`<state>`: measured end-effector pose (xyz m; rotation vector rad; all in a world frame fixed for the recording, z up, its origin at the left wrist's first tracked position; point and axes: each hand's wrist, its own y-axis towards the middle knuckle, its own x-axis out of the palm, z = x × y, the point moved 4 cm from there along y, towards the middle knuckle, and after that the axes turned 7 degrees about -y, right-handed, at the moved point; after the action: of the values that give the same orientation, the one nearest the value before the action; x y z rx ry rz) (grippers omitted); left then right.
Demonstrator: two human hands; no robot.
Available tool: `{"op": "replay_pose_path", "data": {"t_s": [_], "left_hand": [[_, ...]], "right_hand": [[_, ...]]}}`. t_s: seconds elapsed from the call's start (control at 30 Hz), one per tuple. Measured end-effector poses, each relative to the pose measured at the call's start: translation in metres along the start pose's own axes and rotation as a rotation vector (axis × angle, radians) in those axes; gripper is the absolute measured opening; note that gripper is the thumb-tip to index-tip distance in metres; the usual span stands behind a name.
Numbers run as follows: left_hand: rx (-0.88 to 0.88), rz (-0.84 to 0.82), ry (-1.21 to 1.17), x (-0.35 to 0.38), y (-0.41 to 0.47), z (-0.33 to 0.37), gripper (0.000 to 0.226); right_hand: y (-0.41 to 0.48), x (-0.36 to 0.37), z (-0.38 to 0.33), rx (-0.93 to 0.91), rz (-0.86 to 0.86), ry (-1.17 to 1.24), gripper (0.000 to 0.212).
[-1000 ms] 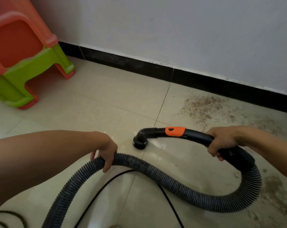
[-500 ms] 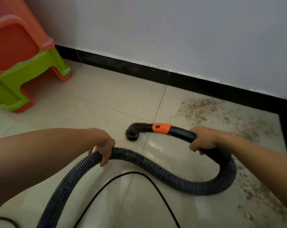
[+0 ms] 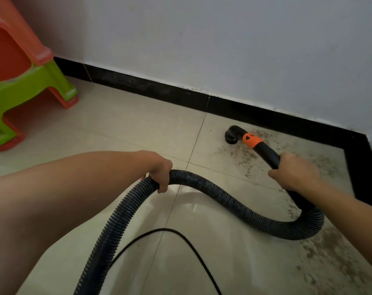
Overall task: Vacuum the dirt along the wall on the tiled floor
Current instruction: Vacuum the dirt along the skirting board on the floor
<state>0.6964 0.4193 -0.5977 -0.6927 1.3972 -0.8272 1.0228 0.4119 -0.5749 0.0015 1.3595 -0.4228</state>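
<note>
Since half a second ago, the vacuum nozzle (image 3: 232, 135) has swung out onto the dirt patch (image 3: 241, 155) at 1 o'clock, near the black baseboard (image 3: 255, 112). The right hand (image 3: 294, 174) grips the wand (image 3: 267, 153); the left hand (image 3: 160, 173) grips the ribbed hose (image 3: 223, 199).

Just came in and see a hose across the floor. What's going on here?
A person is vacuuming the tiled floor beside the wall. The right hand grips the pipe behind its orange collar and holds the nozzle down at a dirt patch near the black skirting. The left hand holds the hose farther back. More dirt lies along the floor's right side, not yet cleaned.
</note>
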Motion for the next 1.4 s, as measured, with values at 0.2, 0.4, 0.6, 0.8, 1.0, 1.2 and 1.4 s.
{"op": "replay_pose_path", "data": {"t_s": [0.2,0.4,0.6,0.8,1.0,1.2,1.4], "left_hand": [[-0.01,0.062,0.081,-0.011,0.007,-0.001,0.049],[-0.046,0.044,-0.007,-0.004,0.013,-0.023,0.049],[-0.06,-0.031,-0.032,-0.004,0.018,-0.032,0.048],[-0.026,-0.016,0.049,-0.016,0.026,-0.018,0.051],[-0.011,0.004,0.136,-0.019,0.035,-0.011,0.052],[0.101,0.08,0.269,-0.016,0.044,-0.004,0.046],[0.162,0.087,0.346,-0.016,0.047,0.019,0.05]], "right_hand": [[0.004,-0.002,-0.036,-0.127,0.078,-0.07,0.027],[0.043,-0.005,-0.037,-0.007,0.071,0.022,0.035],[0.062,-0.004,-0.008,0.093,-0.013,0.144,0.036],[0.061,0.019,0.041,0.277,-0.076,0.363,0.04],[0.056,0.037,0.074,0.377,-0.079,0.603,0.035],[0.041,0.034,0.082,0.329,-0.242,0.774,0.023],[0.011,0.037,0.09,0.246,-0.359,0.814,0.011]]}}
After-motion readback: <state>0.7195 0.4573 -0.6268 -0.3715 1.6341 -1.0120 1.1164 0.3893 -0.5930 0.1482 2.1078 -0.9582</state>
